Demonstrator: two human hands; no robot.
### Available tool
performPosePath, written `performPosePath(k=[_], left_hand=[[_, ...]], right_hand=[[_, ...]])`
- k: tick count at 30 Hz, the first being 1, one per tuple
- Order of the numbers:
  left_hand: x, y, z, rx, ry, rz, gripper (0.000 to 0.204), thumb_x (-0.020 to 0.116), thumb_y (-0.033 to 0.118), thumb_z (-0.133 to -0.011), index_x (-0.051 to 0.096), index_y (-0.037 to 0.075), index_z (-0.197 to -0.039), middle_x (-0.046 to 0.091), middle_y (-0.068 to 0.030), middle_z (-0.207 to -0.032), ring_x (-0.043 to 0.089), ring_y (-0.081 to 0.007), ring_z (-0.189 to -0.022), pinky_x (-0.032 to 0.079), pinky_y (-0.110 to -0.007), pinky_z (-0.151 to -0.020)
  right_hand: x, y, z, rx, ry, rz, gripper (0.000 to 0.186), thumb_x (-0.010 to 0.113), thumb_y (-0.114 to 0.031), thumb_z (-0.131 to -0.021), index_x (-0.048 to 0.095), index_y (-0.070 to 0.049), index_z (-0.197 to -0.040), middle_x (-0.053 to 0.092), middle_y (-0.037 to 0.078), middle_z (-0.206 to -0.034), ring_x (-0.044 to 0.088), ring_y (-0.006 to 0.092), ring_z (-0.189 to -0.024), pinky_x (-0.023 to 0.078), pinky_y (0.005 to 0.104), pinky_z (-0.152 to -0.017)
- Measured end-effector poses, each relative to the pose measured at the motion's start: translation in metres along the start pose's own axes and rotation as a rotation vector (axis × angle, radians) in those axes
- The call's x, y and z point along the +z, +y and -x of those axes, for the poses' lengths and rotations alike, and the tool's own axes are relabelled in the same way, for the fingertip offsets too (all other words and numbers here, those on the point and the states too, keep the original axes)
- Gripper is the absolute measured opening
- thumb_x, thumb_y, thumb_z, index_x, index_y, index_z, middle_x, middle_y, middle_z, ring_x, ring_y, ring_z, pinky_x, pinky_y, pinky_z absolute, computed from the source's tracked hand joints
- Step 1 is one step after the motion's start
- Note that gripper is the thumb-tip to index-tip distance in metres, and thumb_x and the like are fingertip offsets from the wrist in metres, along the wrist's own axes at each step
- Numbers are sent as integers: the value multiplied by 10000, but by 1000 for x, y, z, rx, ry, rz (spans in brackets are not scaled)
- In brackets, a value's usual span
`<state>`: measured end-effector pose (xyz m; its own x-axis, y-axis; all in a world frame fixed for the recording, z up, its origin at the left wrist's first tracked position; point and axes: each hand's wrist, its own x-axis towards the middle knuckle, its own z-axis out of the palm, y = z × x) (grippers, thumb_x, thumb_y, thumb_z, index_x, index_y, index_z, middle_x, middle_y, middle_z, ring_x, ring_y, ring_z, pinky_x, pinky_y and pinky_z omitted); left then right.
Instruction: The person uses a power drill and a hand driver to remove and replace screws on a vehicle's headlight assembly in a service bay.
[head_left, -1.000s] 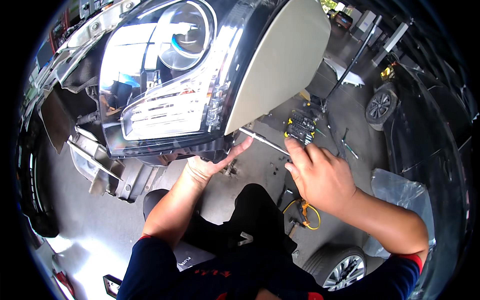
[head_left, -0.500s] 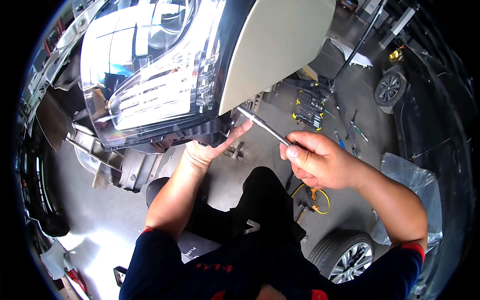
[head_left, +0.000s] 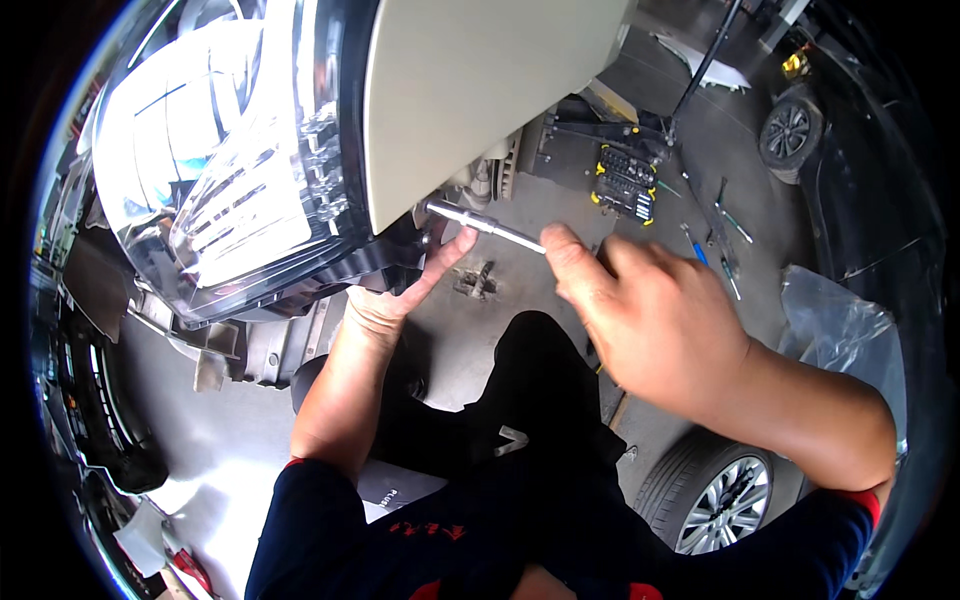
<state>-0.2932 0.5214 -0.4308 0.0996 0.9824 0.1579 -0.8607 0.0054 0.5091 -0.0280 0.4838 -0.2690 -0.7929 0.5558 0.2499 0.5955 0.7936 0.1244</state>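
My right hand (head_left: 650, 315) is closed around the near end of a silver socket extension bar (head_left: 512, 235); any handle is hidden in the fist. The bar's socket end reaches the lower corner of a pale fender panel (head_left: 480, 90), beside a large clear headlight (head_left: 250, 150). What the socket sits on is too small to make out. My left hand (head_left: 395, 298) is raised under the black bracket (head_left: 385, 262) below the headlight. One of its fingers stretches out to the bar, close to the socket; the others are partly hidden behind the bracket.
A socket set in a case (head_left: 626, 185) lies open on the floor, with screwdrivers (head_left: 697, 245) nearby. A loose wheel (head_left: 715, 495) lies close to my right side. Clear plastic sheeting (head_left: 840, 325) hangs along a dark car (head_left: 890, 200). A removed bumper (head_left: 105, 400) stands at the left.
My right hand has turned over, so its back now faces up, and it still holds the bar. Headlight, fender and left hand appear further left and closer in view.
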Motion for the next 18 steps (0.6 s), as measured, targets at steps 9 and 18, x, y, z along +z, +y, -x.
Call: performPosePath(k=[9,18], left_hand=[[-31,-2,-5,-38,-24,212,396,685,314,-971,620,16,-1225,660,-93,-1142,563,-246,-1132,466,-446,-1055],[-32,-3,-25,56,-229,309,347,489,325,-1040,679,58,-1156,738,-92,-1128,608,-195,-1073,398,-490,-1010]], right_hand=[[10,2,-6,212,-72,-827,199,582,-177,-1026,600,20,-1000,602,215,-611,653,389,-568,450,497,-493],[8,10,-4,423,-344,-1256,222,509,-144,-1099,613,38,-1173,459,-78,-750,391,9,-657,361,206,-587]])
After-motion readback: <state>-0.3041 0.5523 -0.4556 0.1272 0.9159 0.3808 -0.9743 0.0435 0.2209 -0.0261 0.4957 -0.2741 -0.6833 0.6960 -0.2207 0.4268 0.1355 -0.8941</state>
